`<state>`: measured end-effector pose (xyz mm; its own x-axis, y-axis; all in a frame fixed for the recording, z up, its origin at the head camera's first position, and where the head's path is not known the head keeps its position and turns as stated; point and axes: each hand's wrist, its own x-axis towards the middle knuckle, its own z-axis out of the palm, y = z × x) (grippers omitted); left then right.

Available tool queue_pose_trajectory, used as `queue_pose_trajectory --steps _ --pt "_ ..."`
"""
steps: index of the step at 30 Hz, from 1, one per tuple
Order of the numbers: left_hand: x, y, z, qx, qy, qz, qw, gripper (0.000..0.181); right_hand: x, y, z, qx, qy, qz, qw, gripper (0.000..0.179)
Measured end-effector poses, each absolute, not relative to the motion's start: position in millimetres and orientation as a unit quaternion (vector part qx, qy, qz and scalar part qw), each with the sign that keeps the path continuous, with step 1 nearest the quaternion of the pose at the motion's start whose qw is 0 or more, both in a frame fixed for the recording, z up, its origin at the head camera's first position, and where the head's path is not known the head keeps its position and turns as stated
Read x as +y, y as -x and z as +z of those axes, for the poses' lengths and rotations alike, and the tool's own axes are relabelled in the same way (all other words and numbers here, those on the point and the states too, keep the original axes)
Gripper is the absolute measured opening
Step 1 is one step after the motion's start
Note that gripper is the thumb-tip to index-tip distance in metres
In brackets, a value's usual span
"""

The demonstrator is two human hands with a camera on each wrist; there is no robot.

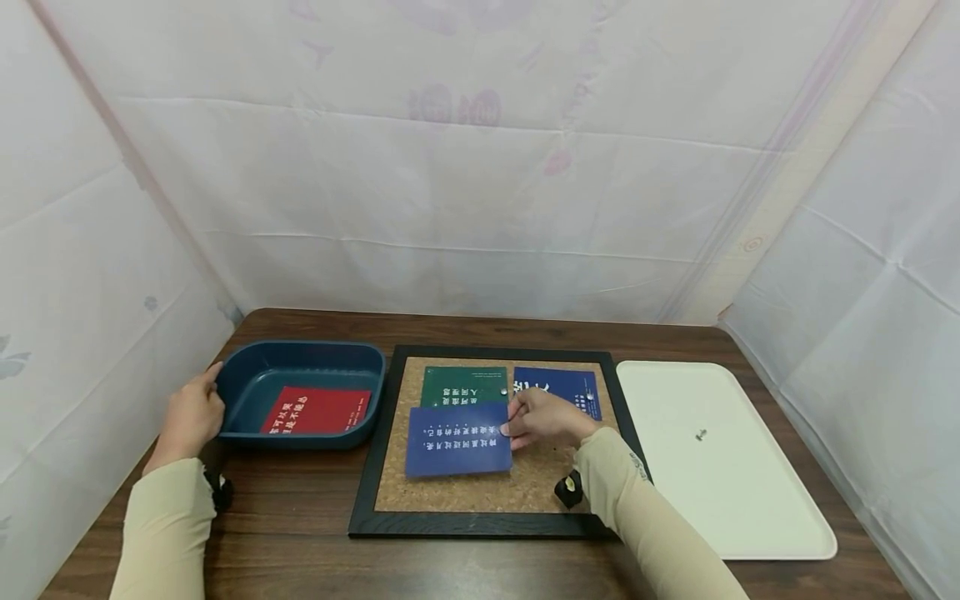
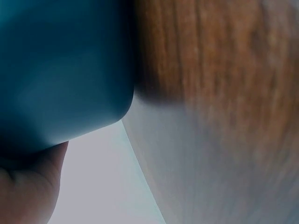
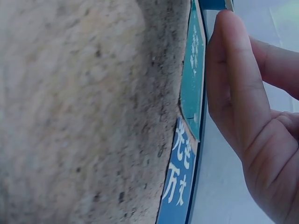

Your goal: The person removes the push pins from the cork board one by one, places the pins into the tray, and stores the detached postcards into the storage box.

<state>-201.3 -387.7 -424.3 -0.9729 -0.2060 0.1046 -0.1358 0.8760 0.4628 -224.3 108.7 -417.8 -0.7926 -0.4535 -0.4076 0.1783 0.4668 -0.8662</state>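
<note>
With its thumb and fingertips my right hand (image 1: 546, 418) pinches the right edge of a blue card (image 1: 456, 442) with white lettering. That card is over the framed corkboard (image 1: 442, 498) and overlaps the lower part of a green card (image 1: 461, 381). Another blue card (image 1: 566, 390), partly behind the right hand, lies at the board's upper right, with a small pin on it. On the left, my left hand (image 1: 192, 414) grips the rim of a dark blue plastic basin (image 1: 300, 442). A red card (image 1: 318, 410) lies inside the basin.
A cream tray (image 1: 750, 500) stands right of the corkboard, with a few small metal pins (image 1: 701, 435) on it. All of this is on a dark wooden table (image 1: 285, 508). White sheeting (image 1: 450, 200) surrounds the table at the back and sides.
</note>
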Motion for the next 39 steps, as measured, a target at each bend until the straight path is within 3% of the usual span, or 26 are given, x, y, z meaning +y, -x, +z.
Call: queue_pose_trajectory --steps 39 --pt "-388 201 -424 -0.964 -0.092 -0.238 0.072 0.055 55 240 -381 0.763 0.110 -0.572 0.282 0.025"
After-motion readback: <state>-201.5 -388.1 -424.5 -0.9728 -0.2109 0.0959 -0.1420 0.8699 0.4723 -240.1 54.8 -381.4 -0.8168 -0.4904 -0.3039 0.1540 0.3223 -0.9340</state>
